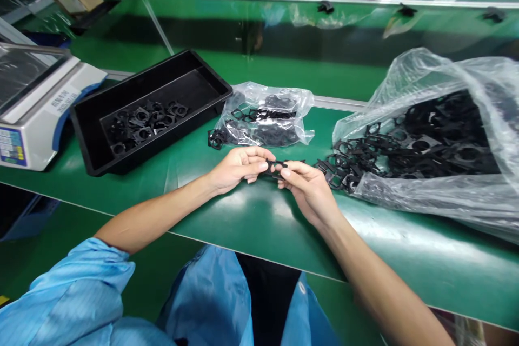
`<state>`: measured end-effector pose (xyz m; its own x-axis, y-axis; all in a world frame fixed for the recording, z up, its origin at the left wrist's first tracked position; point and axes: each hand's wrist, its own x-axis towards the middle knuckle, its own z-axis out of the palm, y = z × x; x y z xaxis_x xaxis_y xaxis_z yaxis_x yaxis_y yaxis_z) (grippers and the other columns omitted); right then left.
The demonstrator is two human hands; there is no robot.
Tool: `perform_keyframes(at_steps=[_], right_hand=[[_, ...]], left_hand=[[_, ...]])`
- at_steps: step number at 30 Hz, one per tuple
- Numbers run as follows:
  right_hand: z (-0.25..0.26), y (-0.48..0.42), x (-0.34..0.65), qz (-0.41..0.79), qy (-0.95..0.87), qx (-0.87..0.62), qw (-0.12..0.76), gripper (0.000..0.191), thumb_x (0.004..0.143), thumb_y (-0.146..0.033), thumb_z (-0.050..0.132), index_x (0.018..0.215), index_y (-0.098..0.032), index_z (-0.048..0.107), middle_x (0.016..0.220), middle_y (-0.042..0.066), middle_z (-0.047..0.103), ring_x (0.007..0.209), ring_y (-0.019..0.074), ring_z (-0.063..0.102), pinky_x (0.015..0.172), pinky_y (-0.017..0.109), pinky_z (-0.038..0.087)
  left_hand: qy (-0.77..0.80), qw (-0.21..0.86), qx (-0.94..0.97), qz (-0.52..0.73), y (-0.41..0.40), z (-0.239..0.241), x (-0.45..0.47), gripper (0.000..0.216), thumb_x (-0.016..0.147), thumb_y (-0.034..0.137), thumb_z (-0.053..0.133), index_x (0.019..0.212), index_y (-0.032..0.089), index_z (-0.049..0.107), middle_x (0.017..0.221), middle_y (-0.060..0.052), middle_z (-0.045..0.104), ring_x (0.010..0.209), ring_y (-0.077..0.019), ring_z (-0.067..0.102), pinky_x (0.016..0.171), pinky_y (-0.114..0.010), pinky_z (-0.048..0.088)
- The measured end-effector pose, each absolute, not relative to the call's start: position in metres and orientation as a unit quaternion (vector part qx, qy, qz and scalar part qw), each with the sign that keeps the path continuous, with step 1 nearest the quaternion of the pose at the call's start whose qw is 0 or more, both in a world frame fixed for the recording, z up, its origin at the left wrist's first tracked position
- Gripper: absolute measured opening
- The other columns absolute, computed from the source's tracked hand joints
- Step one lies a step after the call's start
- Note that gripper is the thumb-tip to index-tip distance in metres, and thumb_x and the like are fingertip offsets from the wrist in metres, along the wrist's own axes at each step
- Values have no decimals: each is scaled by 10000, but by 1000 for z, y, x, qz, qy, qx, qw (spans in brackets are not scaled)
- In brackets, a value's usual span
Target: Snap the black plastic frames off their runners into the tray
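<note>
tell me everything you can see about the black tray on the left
The black tray is a long, open-topped box with low walls and a rim, apparently plastic. It sits upright on the green table, at a slant. Black pieces, some with round holes, lie heaped toward its left end. Whether its right corner touches the small clear bag is unclear. Neither the left hand nor the right hand touches it.
</note>
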<state>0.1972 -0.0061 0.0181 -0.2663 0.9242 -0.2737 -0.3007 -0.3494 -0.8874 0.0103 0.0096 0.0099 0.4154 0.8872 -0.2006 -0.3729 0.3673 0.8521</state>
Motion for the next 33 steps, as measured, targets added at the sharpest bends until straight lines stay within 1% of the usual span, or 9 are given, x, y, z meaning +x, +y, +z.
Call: perform_keyframes(at_steps=[4,7,10,15,19,21,24,28,33], right_hand=[[18,-7,195,722,-342,-412,437,290,614,-420,909,765,-229,753,907,32,781,603,109,558,617,300,526],[16,-7,195,712,-345,-420,444,304,609,-428,910,779,-233,749,919,33,782,599,111,556,606,306,525],[15,-5,196,687,-365,-436,452,315,600,-424,917,776,-219,754,860,26,767,580,104,551,610,304,527],[14,-3,198,680,-380,-439,447,298,617,-436,908,755,-216,763,841,24,759,580,100,557,609,302,540],[14,-4,197,664,-379,-448,463,288,601,-412,921,751,-216,771,745,0,732,579,103,583,629,301,554],[13,-4,196,639,-389,-464,474,300,576,-407,932,733,-209,771,700,-5,722,577,111,599,637,302,564],[12,-3,197,606,-410,-485,479,317,569,-423,933,728,-201,771,705,8,733,587,127,623,649,320,582],[11,-3,198,594,-429,-489,473,319,605,-440,917,758,-198,776,746,21,748,623,143,655,685,338,594],[11,-5,197,610,-441,-471,460,339,621,-456,906,785,-190,776,726,23,744,598,143,655,645,323,588]], left_hand=[[342,747,386,420,9,6,11,348,713,373,868,928,136,732,788,-29,715,454,-4,394,456,-177,400],[354,730,402,424,10,4,10,318,725,367,858,922,147,741,815,-24,716,523,-36,497,549,-209,490],[378,699,424,435,10,1,10,320,703,368,871,889,137,749,845,-38,734,624,-79,600,644,-235,536],[388,670,444,452,9,-1,12,345,676,397,885,839,128,743,792,-36,728,650,-108,637,670,-250,542],[395,630,471,475,7,0,13,340,707,421,863,830,135,725,733,-16,697,650,-110,630,681,-247,526],[404,602,489,486,5,0,15,331,729,432,845,831,143,718,757,-17,696,700,-117,642,708,-239,521],[408,574,514,489,3,-1,16,324,770,449,807,855,155,705,813,-23,699,762,-125,653,742,-236,520],[400,581,538,461,2,-2,16,327,822,462,754,893,153,676,799,-25,689,739,-127,652,738,-247,525],[419,561,555,449,2,0,13,304,866,446,703,899,151,642,738,0,631,635,-92,580,603,-207,476]])
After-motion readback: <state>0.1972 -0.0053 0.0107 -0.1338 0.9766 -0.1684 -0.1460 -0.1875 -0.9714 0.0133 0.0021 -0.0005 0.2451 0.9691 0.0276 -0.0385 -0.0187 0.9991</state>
